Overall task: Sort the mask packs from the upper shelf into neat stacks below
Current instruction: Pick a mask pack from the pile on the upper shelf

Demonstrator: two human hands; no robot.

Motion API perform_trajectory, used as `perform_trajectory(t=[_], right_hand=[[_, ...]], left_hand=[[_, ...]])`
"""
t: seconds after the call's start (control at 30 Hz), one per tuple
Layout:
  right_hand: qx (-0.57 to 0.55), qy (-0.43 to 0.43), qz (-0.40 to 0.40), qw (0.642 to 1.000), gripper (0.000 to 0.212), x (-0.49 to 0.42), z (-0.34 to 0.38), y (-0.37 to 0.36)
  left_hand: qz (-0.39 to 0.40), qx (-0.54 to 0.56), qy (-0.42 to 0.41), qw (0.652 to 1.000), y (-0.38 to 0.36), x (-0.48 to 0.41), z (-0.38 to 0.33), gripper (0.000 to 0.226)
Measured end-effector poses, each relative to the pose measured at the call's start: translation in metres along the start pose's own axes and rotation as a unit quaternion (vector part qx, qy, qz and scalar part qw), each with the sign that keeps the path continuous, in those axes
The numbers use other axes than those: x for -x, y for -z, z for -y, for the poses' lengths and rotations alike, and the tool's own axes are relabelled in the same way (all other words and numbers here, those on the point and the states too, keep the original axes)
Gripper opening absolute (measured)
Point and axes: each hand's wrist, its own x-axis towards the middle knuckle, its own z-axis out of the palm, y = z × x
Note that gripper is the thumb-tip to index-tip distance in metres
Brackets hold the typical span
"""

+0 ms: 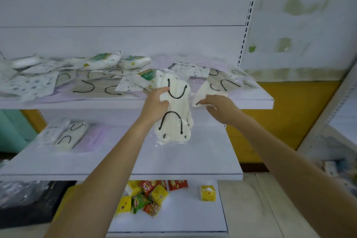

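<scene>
My left hand (155, 103) grips a clear pack of white masks with black ear loops (174, 110), held upright in front of the upper shelf (251, 100). My right hand (218, 107) pinches the near corner of another white mask pack (207, 91) lying at the shelf's front edge. Several more mask packs lie scattered across the upper shelf: patterned ones (27, 85), green-labelled ones (102, 61) and beige ones with black loops (96, 88). On the lower shelf (173, 160) at the left sits a small stack of mask packs (67, 135).
A slotted shelf upright (249, 11) runs up on the right. The bottom shelf holds several yellow, red and green snack packets (146, 197) and one lone yellow packet (207, 192). A dark bag (25, 199) sits bottom left. Another shelf unit (338, 141) stands at right.
</scene>
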Motion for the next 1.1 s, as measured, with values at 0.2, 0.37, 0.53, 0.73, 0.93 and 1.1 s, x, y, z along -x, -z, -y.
perform_trajectory(t=[0.2, 0.37, 0.53, 0.73, 0.93, 1.1], right_hand=[[-0.332, 0.012, -0.171, 0.928, 0.03, 0.077, 0.031, -0.021], [-0.241, 0.166, -0.173, 0.941, 0.031, 0.123, 0.045, -0.084], [-0.26, 0.218, -0.104, 0.935, 0.034, 0.144, 0.051, -0.123], [-0.431, 0.076, -0.009, 0.899, 0.05, 0.138, 0.092, -0.15], [-0.502, 0.0, 0.214, 0.838, 0.053, 0.122, 0.168, -0.211], [-0.524, -0.013, 0.265, 0.809, 0.045, 0.106, 0.232, -0.248]], left_hand=[[0.001, 0.112, 0.018, 0.994, -0.015, 0.036, 0.01, 0.023], [0.038, 0.203, 0.09, 0.974, -0.017, 0.06, 0.022, 0.042], [0.023, 0.177, 0.07, 0.981, -0.011, 0.102, 0.048, 0.043], [-0.085, 0.164, 0.154, 0.971, 0.014, 0.157, 0.102, 0.076], [-0.161, 0.19, 0.285, 0.926, 0.045, 0.219, 0.159, 0.078], [-0.175, 0.166, 0.282, 0.929, 0.093, 0.228, 0.205, 0.055]])
